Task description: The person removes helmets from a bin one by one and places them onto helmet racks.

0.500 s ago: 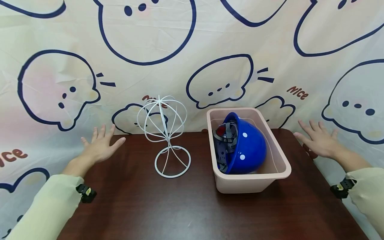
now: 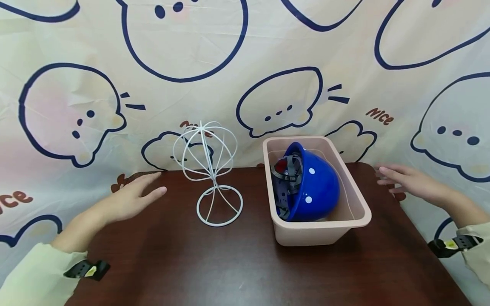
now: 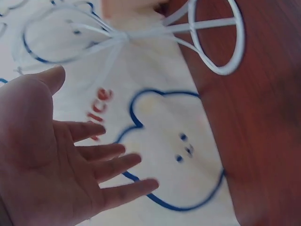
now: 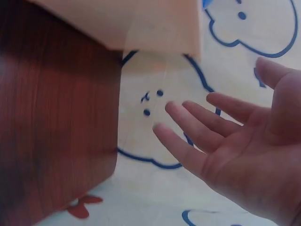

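Note:
My left hand [image 2: 124,199] is held over the table's left side, fingers extended and palm turned inward, holding nothing. Nearest to it is a white wire stand [image 2: 215,178] with a round cage top and a ring base, upright on the table. My right hand [image 2: 419,182] hovers by the right table edge with its fingers spread, also holding nothing. Between the hands, a pink plastic bin [image 2: 306,234] contains a blue hard hat [image 2: 319,187] lying on its side. The hat's grey straps [image 2: 284,199] face left. In the right wrist view the bin's side [image 4: 155,28] shows above the fingers.
The dark brown wooden table [image 2: 191,272] reaches back to a hanging cloth [image 2: 183,102] printed with cartoon outlines. The table's right edge runs just below the right hand. Black wrist cameras [image 2: 88,269] sit at both sleeve cuffs.
Both hands have turned from palms facing down and forward to palms facing inward. The left hand has come slightly lower and nearer the wire stand. Stand, bin and hard hat stay in place.

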Available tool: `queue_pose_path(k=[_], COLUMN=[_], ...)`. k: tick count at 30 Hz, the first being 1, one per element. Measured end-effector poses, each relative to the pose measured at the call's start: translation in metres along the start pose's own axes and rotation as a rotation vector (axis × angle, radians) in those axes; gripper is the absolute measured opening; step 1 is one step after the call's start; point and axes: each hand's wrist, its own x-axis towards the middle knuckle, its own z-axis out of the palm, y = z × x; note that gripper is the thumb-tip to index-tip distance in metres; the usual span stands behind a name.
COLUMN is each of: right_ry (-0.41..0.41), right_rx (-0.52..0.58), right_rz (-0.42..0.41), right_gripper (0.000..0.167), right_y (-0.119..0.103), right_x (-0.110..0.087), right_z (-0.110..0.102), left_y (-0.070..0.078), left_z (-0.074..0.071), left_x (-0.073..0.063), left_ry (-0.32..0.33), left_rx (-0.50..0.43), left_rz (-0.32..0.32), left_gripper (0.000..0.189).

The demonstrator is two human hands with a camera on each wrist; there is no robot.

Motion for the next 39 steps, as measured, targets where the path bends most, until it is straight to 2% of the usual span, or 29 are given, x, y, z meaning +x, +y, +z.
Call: queue_pose_path(k=[3,6,11,17,22,25,28,33,39], right_ry=[-0.022,-0.044,-0.083,-0.122,-0.168,-0.196,-0.213,-0.219,-0.217], right_rx=[0.135,0.266,0.403,0.490,0.506,0.503,0.510,0.537,0.570], right_rz=[0.001,0.009,0.038,0.089,0.100,0.100,0.097,0.100,0.119], right_gripper=[0.063,0.060,0.059,0.063,0.067,0.069,0.068,0.068,0.067], right_y=[-0.002,-0.004,-0.007,-0.011,-0.015,-0.019,-0.022,-0.025,-0.024], right_x=[-0.001,0.000,0.002,0.009,0.015,0.016,0.016,0.017,0.020], right_z=[0.002,0.004,0.009,0.017,0.027,0.032,0.035,0.037,0.037], left_y=[0.021,0.041,0.074,0.112,0.148,0.170,0.190,0.214,0.233], left_z=[0.000,0.001,0.005,0.014,0.025,0.031,0.035,0.043,0.055], left_x=[-0.005,-0.009,-0.008,0.009,0.029,0.041,0.052,0.071,0.092], left_ry=[-0.006,-0.039,-0.113,-0.187,-0.239,-0.268,-0.291,-0.359,-0.422], left_rx=[-0.063,-0.116,-0.207,-0.298,-0.368,-0.394,-0.392,-0.461,-0.576], left_rz=[0.059,0.112,0.218,0.344,0.385,0.392,0.373,0.256,0.131], left_gripper=[0.069,0.063,0.055,0.049,0.048,0.049,0.050,0.050,0.050])
